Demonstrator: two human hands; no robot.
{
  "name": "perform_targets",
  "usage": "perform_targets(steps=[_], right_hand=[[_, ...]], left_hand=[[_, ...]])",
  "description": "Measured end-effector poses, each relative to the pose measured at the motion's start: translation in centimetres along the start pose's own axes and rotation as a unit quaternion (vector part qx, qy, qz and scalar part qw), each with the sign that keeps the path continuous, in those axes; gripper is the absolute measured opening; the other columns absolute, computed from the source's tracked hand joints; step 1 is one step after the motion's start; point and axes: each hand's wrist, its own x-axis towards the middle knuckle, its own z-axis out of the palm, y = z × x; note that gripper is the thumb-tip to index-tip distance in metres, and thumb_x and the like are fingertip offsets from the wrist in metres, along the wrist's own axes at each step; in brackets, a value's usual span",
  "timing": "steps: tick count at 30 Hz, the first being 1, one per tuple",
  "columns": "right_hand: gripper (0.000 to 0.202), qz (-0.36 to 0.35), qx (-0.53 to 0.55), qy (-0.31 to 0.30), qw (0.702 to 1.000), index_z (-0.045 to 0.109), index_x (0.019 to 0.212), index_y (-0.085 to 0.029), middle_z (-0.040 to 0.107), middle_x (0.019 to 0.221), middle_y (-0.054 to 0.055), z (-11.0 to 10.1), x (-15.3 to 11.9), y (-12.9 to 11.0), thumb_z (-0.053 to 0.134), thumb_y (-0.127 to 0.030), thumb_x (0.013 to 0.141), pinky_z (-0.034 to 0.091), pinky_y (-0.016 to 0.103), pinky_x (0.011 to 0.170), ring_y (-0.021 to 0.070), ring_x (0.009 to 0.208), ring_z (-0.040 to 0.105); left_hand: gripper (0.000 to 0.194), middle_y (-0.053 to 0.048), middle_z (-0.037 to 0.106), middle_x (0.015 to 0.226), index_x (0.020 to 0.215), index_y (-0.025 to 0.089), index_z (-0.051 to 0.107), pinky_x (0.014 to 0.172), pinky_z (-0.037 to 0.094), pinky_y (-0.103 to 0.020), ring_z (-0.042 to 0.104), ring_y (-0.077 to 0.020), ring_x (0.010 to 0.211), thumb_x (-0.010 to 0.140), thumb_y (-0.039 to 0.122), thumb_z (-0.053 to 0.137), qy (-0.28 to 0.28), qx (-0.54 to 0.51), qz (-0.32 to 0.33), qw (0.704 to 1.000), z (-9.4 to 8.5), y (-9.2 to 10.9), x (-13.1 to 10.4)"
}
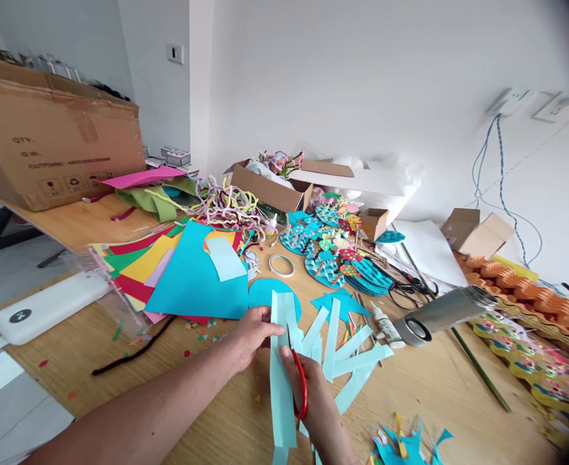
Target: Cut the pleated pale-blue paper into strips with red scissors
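My left hand [254, 337] pinches the edge of a long, folded strip of light blue paper [281, 394] that hangs down toward me. In my right hand [313, 394] is a pair of red-handled scissors [302, 386], its blades partly hidden against the paper near my left fingertips. Several cut light blue strips [331, 342] lie fanned on the table just right of the hands. Behind the paper lies a round blue disc [267, 290], partly covered by it. Spiky blue paper pieces [340, 303] rest beyond the strips.
Coloured sheets topped by a large blue sheet [201, 284] lie left. A tape roll [281, 265], glue bottle [387, 325] and steel flask [446, 313] stand or lie around the work spot. Orange egg trays [511, 284] line the right; a large carton [56, 135] stands far left.
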Motion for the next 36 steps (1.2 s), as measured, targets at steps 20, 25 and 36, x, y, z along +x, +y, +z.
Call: perform_targets(steps=[20,25,36], right_hand=[[0.049,-0.014,-0.016,-0.019,1.0,0.034,0.057,-0.018,0.027,0.052,-0.005,0.05,-0.2,-0.23,0.038,-0.062,0.078,0.017,0.023,0.045,0.008,0.049,0.023],[0.048,-0.016,-0.001,-0.016,1.0,0.035,0.058,-0.018,0.028,0.052,-0.005,0.18,-0.26,-0.44,0.039,-0.062,0.077,0.018,0.022,0.045,0.0084,0.05,0.024],[0.049,-0.017,0.012,-0.015,1.0,0.036,0.058,-0.018,0.029,0.054,-0.005,0.1,-0.21,-0.56,0.04,-0.063,0.076,0.019,0.023,0.046,0.009,0.051,0.025]], left_hand=[[0.027,-0.008,0.069,0.082,0.082,0.014,0.061,0.065,0.047,-0.032,0.063,-0.0222,0.075,0.055,0.014,0.063,0.013,0.008,0.006,1.0,-0.12,0.17,0.11],[0.028,-0.007,0.07,0.081,0.083,0.015,0.062,0.068,0.047,-0.033,0.064,-0.0226,0.077,0.056,0.016,0.065,0.006,0.011,0.013,1.0,-0.16,-0.17,0.18],[0.027,-0.008,0.07,0.082,0.083,0.015,0.062,0.068,0.048,-0.034,0.063,-0.0231,0.078,0.056,0.017,0.065,0.005,0.02,0.019,1.0,-0.15,-0.42,0.2]])
